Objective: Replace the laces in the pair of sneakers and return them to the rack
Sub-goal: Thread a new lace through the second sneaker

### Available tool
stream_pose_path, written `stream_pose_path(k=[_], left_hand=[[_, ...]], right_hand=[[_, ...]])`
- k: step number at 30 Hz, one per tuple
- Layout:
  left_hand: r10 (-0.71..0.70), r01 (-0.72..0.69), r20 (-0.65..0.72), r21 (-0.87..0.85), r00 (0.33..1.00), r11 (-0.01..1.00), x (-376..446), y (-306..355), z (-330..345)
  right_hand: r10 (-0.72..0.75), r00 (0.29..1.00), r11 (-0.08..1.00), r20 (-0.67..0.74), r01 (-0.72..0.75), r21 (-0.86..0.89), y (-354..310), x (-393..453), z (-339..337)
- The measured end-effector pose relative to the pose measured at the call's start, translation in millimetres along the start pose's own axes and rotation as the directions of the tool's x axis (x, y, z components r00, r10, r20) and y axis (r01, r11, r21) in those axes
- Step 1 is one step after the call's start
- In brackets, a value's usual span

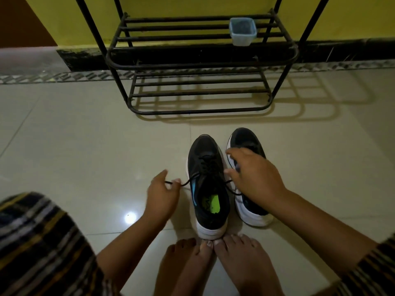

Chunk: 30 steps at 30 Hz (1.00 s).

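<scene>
You see a shiny, smooth tile floor (85, 146). The rack (201, 65) is dark metal bars. The tub (242, 32) is see-through plastic. The sneakers (208, 189) are soft black cloth with smooth white soles.

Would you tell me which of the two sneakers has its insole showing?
The left sneaker, nearer the bare feet: its green insole shows, while the right hand covers the right sneaker's opening.

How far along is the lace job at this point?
Done: the left sneaker is threaded with a black lace. In hand: the left hand pinches one lace end; the right hand is at the other. Left: the right sneaker, then both to the rack.
</scene>
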<state>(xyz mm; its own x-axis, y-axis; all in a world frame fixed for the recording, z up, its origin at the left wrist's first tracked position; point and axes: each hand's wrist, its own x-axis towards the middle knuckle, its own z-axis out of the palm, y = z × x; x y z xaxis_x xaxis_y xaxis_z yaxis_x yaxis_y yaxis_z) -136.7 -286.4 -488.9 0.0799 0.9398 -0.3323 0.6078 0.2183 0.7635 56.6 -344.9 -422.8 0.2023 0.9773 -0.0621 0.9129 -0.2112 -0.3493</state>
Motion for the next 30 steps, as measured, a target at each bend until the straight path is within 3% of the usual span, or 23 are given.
stream_pose_path(k=[3,5,8,14,18,27,30], left_hand=[[0.371,-0.382,0.130,0.071,0.919,0.921,-9,16,12],[0.457,-0.483,0.157,0.274,0.876,0.832,-12,21,21],[0.526,-0.512,0.130,0.509,0.840,0.692,-12,24,19],[0.668,-0.574,0.076,0.588,0.740,0.569,-1,25,3],[0.685,-0.573,0.153,0.691,0.713,0.441,-7,24,2],[0.694,-0.574,0.166,0.709,0.700,0.409,-9,30,-4],[0.706,-0.577,0.166,0.715,0.688,0.395,-7,31,-4]], right_hand=[[0.021,0.982,1.000,0.186,-0.023,0.007,-6,3,18],[0.004,0.984,1.000,0.176,-0.002,-0.012,-9,3,25],[-0.036,0.993,0.999,0.110,0.035,0.016,-7,3,29],[-0.128,0.990,0.991,0.056,0.130,-0.027,7,12,27],[-0.181,0.983,0.983,0.009,0.181,-0.027,15,13,37],[-0.199,0.980,0.976,-0.011,0.197,-0.093,17,12,38],[-0.288,0.954,0.949,-0.085,0.273,-0.156,15,11,33]])
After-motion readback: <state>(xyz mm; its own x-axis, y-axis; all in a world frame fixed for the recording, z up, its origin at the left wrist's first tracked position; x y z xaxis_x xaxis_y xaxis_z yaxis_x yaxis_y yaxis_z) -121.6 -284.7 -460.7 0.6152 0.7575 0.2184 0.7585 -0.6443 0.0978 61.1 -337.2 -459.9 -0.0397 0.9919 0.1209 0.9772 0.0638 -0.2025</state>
